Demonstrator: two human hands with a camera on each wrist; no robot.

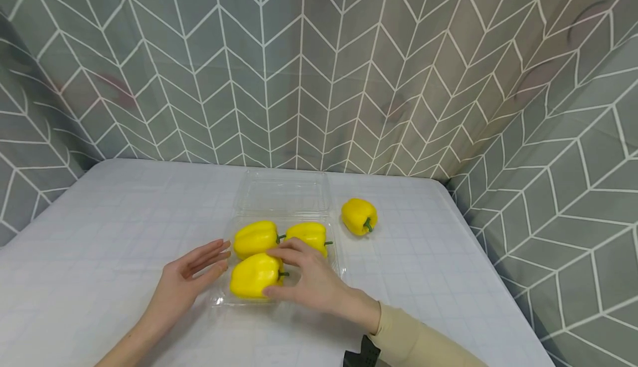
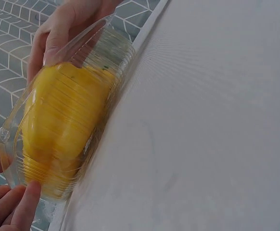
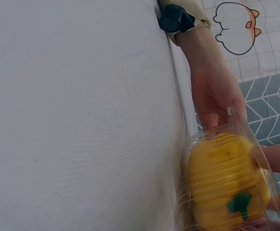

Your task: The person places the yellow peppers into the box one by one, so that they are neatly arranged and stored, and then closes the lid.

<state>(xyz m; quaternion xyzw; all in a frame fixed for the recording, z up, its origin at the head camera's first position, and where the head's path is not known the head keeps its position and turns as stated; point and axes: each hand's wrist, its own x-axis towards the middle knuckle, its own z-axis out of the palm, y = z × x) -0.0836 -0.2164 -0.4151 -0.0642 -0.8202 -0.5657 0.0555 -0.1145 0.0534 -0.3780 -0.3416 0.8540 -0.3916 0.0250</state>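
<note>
Three yellow bell peppers lie in a clear plastic clamshell box. My right hand holds the front bell pepper by its stem end, thumb at the near side and fingers over the top. Behind it are the back left bell pepper and the back right bell pepper, the latter partly hidden by my right hand. At the box's left side is my left hand, fingers nearly straight. The left wrist view shows the fingertips of that hand by the clear wall.
A fourth yellow bell pepper lies on the white-covered table, right of the box. The open clear lid extends toward the back edge. Grey curtains with white lines stand behind and beside the table.
</note>
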